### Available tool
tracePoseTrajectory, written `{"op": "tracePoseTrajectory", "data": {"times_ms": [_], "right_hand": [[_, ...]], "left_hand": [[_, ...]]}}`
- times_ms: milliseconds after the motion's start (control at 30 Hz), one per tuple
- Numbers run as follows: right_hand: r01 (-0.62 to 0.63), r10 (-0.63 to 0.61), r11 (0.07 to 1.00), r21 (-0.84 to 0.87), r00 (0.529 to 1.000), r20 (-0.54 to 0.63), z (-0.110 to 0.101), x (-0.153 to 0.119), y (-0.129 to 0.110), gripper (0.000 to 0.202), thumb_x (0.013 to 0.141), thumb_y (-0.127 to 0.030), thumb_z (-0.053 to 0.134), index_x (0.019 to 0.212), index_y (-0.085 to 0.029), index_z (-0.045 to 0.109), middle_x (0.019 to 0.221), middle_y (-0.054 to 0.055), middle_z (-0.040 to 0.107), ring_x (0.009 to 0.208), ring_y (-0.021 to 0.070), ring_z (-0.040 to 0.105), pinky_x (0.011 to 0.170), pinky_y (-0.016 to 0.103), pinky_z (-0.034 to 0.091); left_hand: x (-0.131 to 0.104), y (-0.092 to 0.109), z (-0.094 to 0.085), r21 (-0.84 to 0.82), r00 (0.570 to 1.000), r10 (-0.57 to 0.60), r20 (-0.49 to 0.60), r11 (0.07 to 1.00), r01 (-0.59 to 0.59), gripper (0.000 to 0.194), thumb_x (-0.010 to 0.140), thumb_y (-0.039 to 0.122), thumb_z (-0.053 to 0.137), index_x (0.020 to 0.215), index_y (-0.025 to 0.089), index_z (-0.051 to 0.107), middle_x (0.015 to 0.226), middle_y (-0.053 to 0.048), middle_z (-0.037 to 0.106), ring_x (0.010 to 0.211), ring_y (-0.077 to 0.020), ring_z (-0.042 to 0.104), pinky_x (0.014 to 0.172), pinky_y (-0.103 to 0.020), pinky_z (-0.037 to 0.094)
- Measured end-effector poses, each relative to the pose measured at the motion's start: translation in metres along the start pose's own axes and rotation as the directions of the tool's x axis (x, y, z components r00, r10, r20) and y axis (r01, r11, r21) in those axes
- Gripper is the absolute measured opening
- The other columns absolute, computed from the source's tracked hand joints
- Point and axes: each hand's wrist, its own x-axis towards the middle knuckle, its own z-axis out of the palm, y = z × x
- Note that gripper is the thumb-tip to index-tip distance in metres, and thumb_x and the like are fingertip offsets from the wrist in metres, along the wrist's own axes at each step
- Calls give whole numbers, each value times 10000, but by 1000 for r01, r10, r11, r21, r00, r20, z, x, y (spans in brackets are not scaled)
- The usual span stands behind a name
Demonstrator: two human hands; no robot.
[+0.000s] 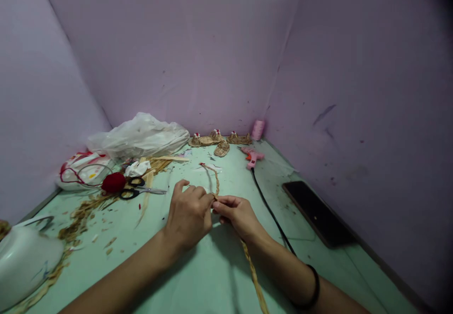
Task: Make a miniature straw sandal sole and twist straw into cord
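Note:
Both my hands meet over the middle of the green table, pinching a straw-coloured braid (217,182). My left hand (191,212) grips it from the left, fingers curled and partly hiding it. My right hand (239,215) holds it from the right between thumb and fingers. Beyond my fingers the braid runs away from me to a red-tied tip. Its loose strands (253,271) pass under my right hand and hang toward the front edge. A black band circles my right forearm.
Scissors (141,189) and a red yarn ball (113,182) lie left, near scattered fibre scraps and a plastic bag (141,134). Small woven slippers (222,148) and a pink thread spool (258,130) stand at the back. A pink glue gun (252,157), its black cord and a phone (318,215) lie right.

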Motion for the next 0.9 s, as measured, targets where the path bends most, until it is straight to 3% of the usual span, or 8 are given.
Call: {"op": "tracePoseTrajectory", "data": {"times_ms": [100,267,367,467,567,633,800,900], "right_hand": [[124,-128,983,-137,991,-26,1,-4,0,172,565,-238,678,697,-127,683,536,-7,573,455,73,431,454,214,349],[305,-316,884,-355,948,27,4,-12,-1,103,631,-203,604,665,-168,695,703,41,641,664,150,548,607,256,413],[218,-250,920,-325,966,-59,7,-13,-2,79,602,-196,593,594,-158,662,571,11,606,543,121,510,518,233,386],[47,-67,989,-142,988,-143,5,-8,-4,60,569,-192,573,555,-138,595,448,-23,535,390,70,403,390,199,295],[-49,50,999,11,991,-126,-1,-1,-7,85,577,-212,547,545,-133,550,407,-35,490,339,41,331,337,179,202],[-32,35,999,35,995,-93,-5,1,-10,111,585,-239,575,564,-133,547,405,-39,482,338,36,324,334,175,182],[113,-125,987,-114,987,-97,0,-3,-12,180,598,-294,646,635,-136,567,448,-33,520,388,59,407,376,186,269],[158,-177,968,-196,981,-81,3,-5,-9,157,619,-281,639,632,-139,574,485,-27,532,423,70,435,402,195,304]], "left_hand": [[-1,5,-1,85,996,-78,36,994,74,218,727,131,441,777,180,648,666,-47,616,649,-177,537,869,-470,254],[0,2,-4,-70,990,-113,80,990,119,202,738,160,440,698,198,635,653,-17,626,636,-152,552,826,-426,296],[-1,-1,0,-151,996,-86,-28,985,81,158,701,143,466,654,181,613,597,-5,599,580,-125,523,794,-384,327],[-3,-4,7,-234,987,5,-160,971,-43,129,685,128,481,645,173,595,573,-6,583,548,-112,494,739,-343,362],[-4,-6,11,-336,963,163,-214,913,-230,144,672,85,472,672,172,587,593,-20,585,581,-119,495,672,-296,390],[-4,-7,12,-401,959,180,-218,880,-256,173,675,62,459,722,170,586,642,-31,604,622,-124,513,655,-279,398],[-1,-6,6,-376,979,-120,-164,925,51,45,709,166,504,703,163,549,616,-19,557,596,-128,487,616,-278,383],[0,-5,3,-255,972,-206,-114,952,172,143,729,300,533,686,163,538,615,-19,543,583,-134,465,602,-283,363]]}}
